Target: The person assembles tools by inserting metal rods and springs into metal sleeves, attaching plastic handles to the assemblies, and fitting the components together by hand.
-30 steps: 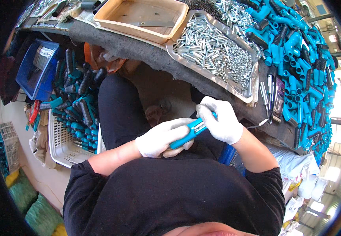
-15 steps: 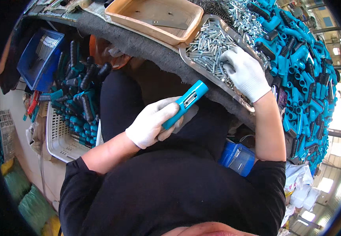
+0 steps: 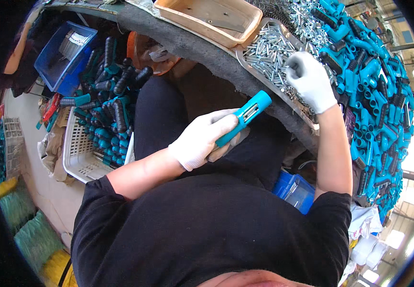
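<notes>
– Status on the left grip (image 3: 206,137)?
– White-gloved, wrapped round the lower part of a teal tube (image 3: 243,119). Tube leans up and right out of it, slot showing, metal rods (image 3: 251,113) inside.
– Right grip (image 3: 310,81)?
– White glove too, up and right of the left one, apart from the tube. Fingers curled over silver bolts (image 3: 268,51); can't tell if they pinch or touch any.
– Under it?
– Metal tray (image 3: 267,81) holding the bolts, on the bench (image 3: 178,36). Blue box (image 3: 297,193) well below the right grip.
– Farther?
– Shallow tan pan (image 3: 202,10) on the bench, left of the right grip, metal strip (image 3: 226,25) in it. Teal parts (image 3: 369,110) piled right of that grip.
– Other side?
– White crate (image 3: 80,155) left of the left grip, black-and-teal handles (image 3: 111,110) heaped at it. Orange bucket (image 3: 131,45) up-left of that grip; blue bin (image 3: 73,71) farther left, slim silver pieces (image 3: 74,43) inside. Another person's arm (image 3: 16,58) beyond, farthest left.
</notes>
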`<action>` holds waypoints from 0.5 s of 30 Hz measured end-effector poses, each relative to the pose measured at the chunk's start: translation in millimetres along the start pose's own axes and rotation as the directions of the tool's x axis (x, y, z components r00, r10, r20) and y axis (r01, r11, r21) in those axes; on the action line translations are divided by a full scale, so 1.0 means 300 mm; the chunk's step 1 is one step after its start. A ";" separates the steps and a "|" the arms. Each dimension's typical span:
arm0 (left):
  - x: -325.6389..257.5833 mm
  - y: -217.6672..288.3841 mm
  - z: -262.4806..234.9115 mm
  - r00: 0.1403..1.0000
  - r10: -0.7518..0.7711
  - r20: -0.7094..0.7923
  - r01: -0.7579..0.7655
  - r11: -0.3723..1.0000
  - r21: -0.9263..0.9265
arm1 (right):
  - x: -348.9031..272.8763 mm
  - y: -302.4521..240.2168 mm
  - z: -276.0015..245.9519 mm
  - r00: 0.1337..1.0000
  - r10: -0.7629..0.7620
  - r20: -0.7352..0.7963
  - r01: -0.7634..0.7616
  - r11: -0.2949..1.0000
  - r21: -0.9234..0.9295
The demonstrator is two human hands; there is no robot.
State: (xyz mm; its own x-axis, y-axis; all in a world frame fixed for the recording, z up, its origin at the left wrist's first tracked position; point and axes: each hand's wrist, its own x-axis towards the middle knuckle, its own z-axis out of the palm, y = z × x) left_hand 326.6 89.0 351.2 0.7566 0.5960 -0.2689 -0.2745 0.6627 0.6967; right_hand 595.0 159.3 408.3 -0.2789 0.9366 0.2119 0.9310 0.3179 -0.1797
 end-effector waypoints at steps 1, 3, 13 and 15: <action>-0.002 0.001 -0.001 1.000 0.004 -0.003 -0.004 1.000 0.002 | -0.028 -0.031 -0.014 0.989 0.118 -0.083 -0.100 0.976 0.195; -0.003 -0.007 -0.005 1.000 0.016 -0.005 -0.015 0.999 0.043 | -0.079 -0.146 -0.037 0.949 0.314 0.029 -0.242 0.666 0.705; -0.009 0.000 0.065 0.993 0.053 -0.107 -0.034 0.985 0.170 | -0.293 -0.339 0.061 0.894 0.434 0.111 -0.320 0.444 0.837; -0.010 0.001 0.076 0.989 0.088 -0.118 -0.060 0.973 0.224 | -0.306 -0.344 0.080 0.899 0.433 0.061 -0.277 0.457 0.845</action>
State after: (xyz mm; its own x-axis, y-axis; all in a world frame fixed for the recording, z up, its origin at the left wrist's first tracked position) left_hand 337.9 77.2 367.2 0.6545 0.7012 -0.2827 -0.1791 0.5071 0.8431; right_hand 519.0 44.0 384.2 0.1382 0.9889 0.0545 0.3035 0.0101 -0.9528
